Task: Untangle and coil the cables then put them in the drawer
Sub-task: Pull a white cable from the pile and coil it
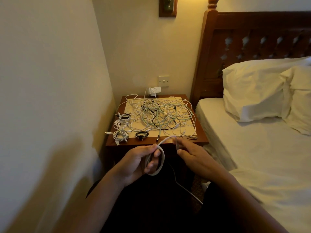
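Forearms come in from the bottom edge, head view only. Left hand grips a small loop of white cable, fingers curled through the loop, thumb on top. Right hand is just beside it on the right. Its fingertips look to pinch the same cable's running strand, but that spot is motion-blurred, so this is a best read. A white strand hangs below the hands, likely the cable's tail.

Beyond the hands is a wooden table with a pale mat on it. On the mat, ahead of both hands, lies a big tangle of white, pale green and black cables crossing over each other. Ahead and left of the left hand, several small white coils and one black coil lie near the table's front, apart from the tangle. Drawer not visible; the table front below the hands is too dark to tell.

Right of the right hand: bed with pillows. Far beyond the hands: wall switch, white plug.

Handling, as a judgement: the cable is light, thin, soft and a bit springy, so the loop will likely spring open if the left hand loosens. Best hold is to pinch all turns together at one spot and guide the free strand close to the loop. Connector ends are the stiff parts and may snag, so pull gently. Step in hand: coiling one cable, with most of the task left
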Tool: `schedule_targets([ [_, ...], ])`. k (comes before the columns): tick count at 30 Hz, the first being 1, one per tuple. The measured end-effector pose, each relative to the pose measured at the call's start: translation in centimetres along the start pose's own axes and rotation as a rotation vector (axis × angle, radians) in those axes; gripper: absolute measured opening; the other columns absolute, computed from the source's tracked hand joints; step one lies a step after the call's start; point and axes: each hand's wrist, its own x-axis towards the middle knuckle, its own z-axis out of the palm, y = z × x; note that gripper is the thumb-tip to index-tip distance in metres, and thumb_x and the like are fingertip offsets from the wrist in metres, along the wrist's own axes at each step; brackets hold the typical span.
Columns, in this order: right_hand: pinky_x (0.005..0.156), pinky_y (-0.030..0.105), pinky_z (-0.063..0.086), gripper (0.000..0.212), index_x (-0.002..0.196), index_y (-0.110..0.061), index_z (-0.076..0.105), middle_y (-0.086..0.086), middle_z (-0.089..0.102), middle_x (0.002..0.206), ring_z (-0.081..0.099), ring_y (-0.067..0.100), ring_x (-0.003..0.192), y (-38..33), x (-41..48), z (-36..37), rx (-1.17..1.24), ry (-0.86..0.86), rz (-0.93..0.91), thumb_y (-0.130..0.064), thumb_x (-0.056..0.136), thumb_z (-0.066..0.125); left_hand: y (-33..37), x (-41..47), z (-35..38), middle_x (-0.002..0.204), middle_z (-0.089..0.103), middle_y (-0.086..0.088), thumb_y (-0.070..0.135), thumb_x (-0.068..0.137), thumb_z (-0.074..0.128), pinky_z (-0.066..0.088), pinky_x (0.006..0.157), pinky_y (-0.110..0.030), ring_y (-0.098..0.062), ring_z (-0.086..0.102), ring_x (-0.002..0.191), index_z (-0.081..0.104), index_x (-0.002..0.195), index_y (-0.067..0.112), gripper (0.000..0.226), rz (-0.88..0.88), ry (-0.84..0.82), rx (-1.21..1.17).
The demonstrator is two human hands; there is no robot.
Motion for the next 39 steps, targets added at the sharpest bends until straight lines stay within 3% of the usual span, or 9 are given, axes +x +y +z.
schedule_targets([
  [4, 0.112, 0.037, 0.038, 0.059, 0.148, -0.050, 0.040, -0.018, 0.049, 0.150, 0.044, 0.004, 0.138, -0.7, -1.2, 0.1, 0.277, 0.173, -0.096, -0.044, 0.091, 0.057, 0.1, -0.1, -0.3, 0.058, 0.039, -0.001, 0.031, 0.105, 0.044, 0.029, 0.050, -0.021, -0.011, 0.033, 0.047, 0.054, 0.081, 0.012, 0.033, -0.021, -0.036, -0.083],
  [8, 0.103, 0.033, 0.039, 0.034, 0.120, -0.041, 0.063, -0.021, 0.057, 0.127, 0.046, -0.006, 0.123, -0.7, -1.4, 0.2, -0.067, 0.241, -0.142, -0.059, 0.101, 0.041, 0.3, -0.4, -0.2, 0.060, 0.040, -0.002, 0.033, 0.103, 0.047, 0.025, 0.054, -0.025, -0.011, 0.034, 0.049, 0.054, 0.080, 0.013, 0.031, -0.026, -0.061, -0.077],
  [13, 0.090, 0.031, 0.052, 0.018, 0.110, -0.028, 0.066, -0.012, 0.075, 0.104, 0.070, 0.003, 0.101, -1.1, -1.2, 1.4, 0.237, 0.058, -0.084, -0.036, 0.095, 0.072, 0.9, -0.6, 0.3, 0.059, 0.042, -0.001, 0.031, 0.107, 0.039, 0.030, 0.052, -0.021, -0.010, 0.037, 0.048, 0.054, 0.080, 0.012, 0.037, -0.028, -0.078, -0.097],
  [19, 0.087, 0.034, 0.058, 0.021, 0.110, -0.019, 0.067, 0.002, 0.078, 0.102, 0.075, 0.016, 0.099, -1.3, -1.6, 2.6, 0.484, 0.104, -0.039, -0.019, 0.091, 0.077, 0.2, 0.1, 0.3, 0.066, 0.043, -0.003, 0.031, 0.107, 0.043, 0.032, 0.055, -0.023, -0.012, 0.038, 0.053, 0.058, 0.085, 0.010, 0.033, -0.039, 0.011, -0.126],
  [23, 0.088, 0.036, 0.061, 0.028, 0.107, -0.021, 0.066, 0.001, 0.077, 0.096, 0.075, 0.016, 0.092, -1.4, -1.5, 2.9, 0.423, 0.133, -0.019, -0.018, 0.085, 0.083, -0.5, 0.5, 1.4, 0.069, 0.052, -0.006, 0.028, 0.107, 0.044, 0.041, 0.060, -0.025, -0.015, 0.047, 0.060, 0.065, 0.091, 0.005, 0.035, -0.017, 0.255, -0.025],
  [26, 0.079, 0.033, 0.061, 0.023, 0.102, -0.022, 0.066, 0.002, 0.074, 0.092, 0.073, 0.020, 0.085, -1.7, -1.3, 2.9, 0.386, 0.162, -0.025, -0.019, 0.086, 0.082, -1.2, 0.8, 1.9, 0.073, 0.056, -0.005, 0.030, 0.109, 0.043, 0.042, 0.068, -0.032, -0.017, 0.051, 0.067, 0.069, 0.093, 0.009, 0.037, 0.086, 0.437, 0.323],
  [30, 0.070, 0.029, 0.056, 0.014, 0.095, -0.028, 0.066, -0.002, 0.071, 0.085, 0.069, 0.015, 0.077, -1.6, -1.0, 1.9, 0.272, 0.203, -0.035, -0.022, 0.089, 0.078, -0.5, 0.1, 1.8, 0.078, 0.068, -0.004, 0.029, 0.107, 0.050, 0.049, 0.073, -0.032, -0.012, 0.061, 0.073, 0.073, 0.106, 0.021, 0.024, 0.203, 0.426, 0.726],
  [34, 0.081, 0.037, 0.059, 0.011, 0.101, -0.033, 0.071, -0.007, 0.073, 0.095, 0.070, 0.014, 0.088, -0.8, -1.0, 1.0, 0.215, 0.110, -0.065, -0.030, 0.092, 0.076, 0.4, -1.0, 1.1, 0.081, 0.073, -0.005, 0.026, 0.105, 0.055, 0.054, 0.077, -0.035, -0.016, 0.067, 0.076, 0.075, 0.110, 0.026, 0.021, 0.191, 0.373, 0.703],
  [39, 0.081, 0.024, 0.053, 0.021, 0.108, -0.035, 0.075, -0.016, 0.070, 0.097, 0.064, 0.001, 0.093, 0.3, -1.4, -0.5, -0.027, 0.092, -0.151, -0.018, 0.099, 0.066, 1.1, -1.8, 0.9, 0.077, 0.070, -0.007, 0.013, 0.101, 0.058, 0.054, 0.066, -0.029, -0.018, 0.062, 0.065, 0.075, 0.110, 0.013, 0.020, 0.225, 0.491, 0.403],
])
